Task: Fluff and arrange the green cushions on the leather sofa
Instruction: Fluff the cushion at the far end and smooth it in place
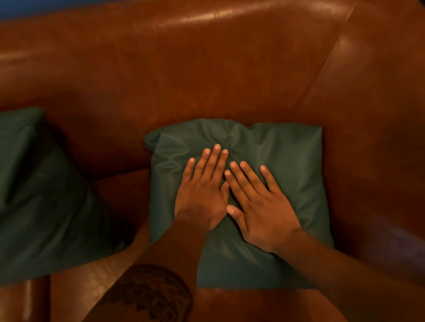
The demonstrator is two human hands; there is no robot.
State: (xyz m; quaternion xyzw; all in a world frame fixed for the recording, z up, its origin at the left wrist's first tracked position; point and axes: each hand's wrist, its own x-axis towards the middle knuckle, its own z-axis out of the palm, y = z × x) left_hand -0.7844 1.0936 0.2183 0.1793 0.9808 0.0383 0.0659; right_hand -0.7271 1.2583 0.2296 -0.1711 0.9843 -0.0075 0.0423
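Head view, sole camera: looking down on the right-hand corner of the leather sofa [219,60]. Nearer green cushion [286,156] lying flat on the seat, top edge against the backrest, right edge close to the armrest. Left hand [201,189] and right hand [257,203] both laid palm-down on the middle of that cushion, side by side and touching at the thumbs; fingers straight, slightly spread, clamped on nothing, pressing into wrinkled fabric. Second green cushion [21,191] propped to the left on the seat, well apart from the first and untouched. Step in hand, by judgement: flattening or plumping of the nearer cushion (pressing phase, not yet arranging). Next move likely to call for a grip on two opposite edges, a lift and shake, then standing the cushion upright against the backrest to match its neighbour. Limits of the view: second cushion cut off at the left frame edge and blurred; lower right corner of the nearer cushion hidden under the right forearm; depth of the press not determinable; rest of the sofa out of frame.
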